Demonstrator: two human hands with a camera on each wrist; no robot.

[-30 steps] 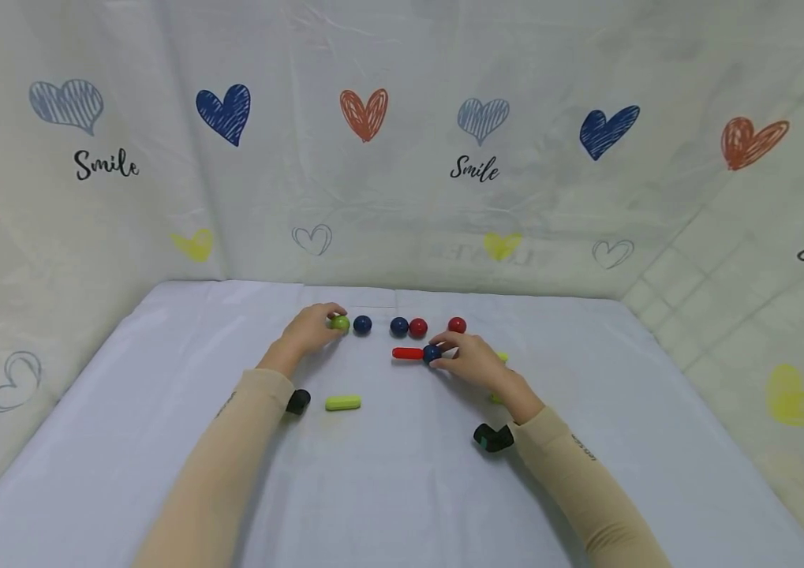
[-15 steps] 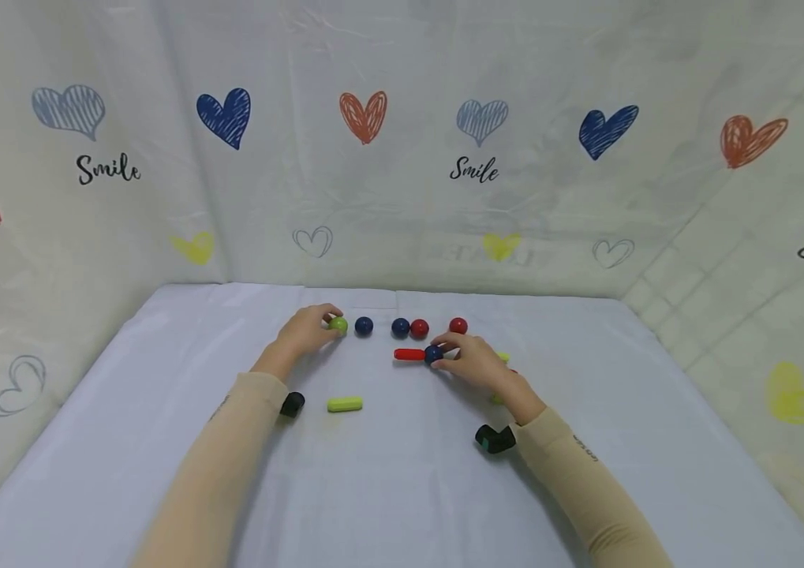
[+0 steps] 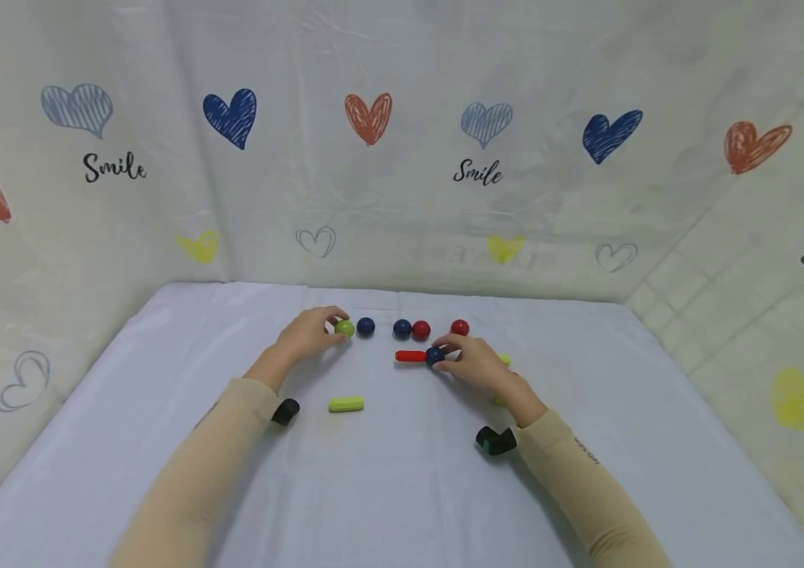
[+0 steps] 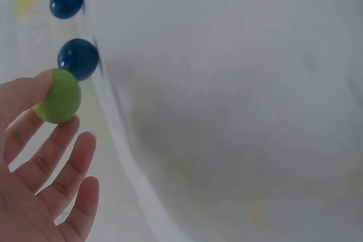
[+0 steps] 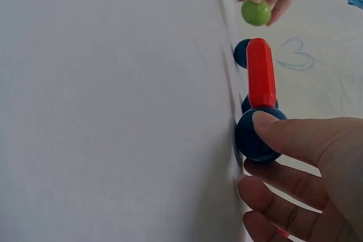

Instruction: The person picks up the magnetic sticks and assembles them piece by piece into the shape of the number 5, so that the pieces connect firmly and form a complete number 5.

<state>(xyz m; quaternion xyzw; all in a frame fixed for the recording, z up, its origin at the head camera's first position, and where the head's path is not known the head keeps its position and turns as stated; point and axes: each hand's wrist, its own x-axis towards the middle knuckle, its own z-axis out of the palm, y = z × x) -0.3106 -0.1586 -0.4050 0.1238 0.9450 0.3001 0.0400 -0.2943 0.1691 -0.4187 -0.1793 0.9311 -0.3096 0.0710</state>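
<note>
Head view, mid-frame: the left hand pinches a green ball between thumb and fingers, beside a blue ball. Right of centre, the right hand clamps thumb and fingers on a navy ball; a red stick touches it end-on. A yellow stick lies below centre.

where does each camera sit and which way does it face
Head: on the head, facing forward and down over the table to the backdrop; left hand, right hand and sleeves show.
Left wrist: on that wrist, facing the pinched green ball; only the left hand shows.
Right wrist: on that wrist, facing the held blue ball and red stick; both hands show.
Head and right wrist share the red stick.
</note>
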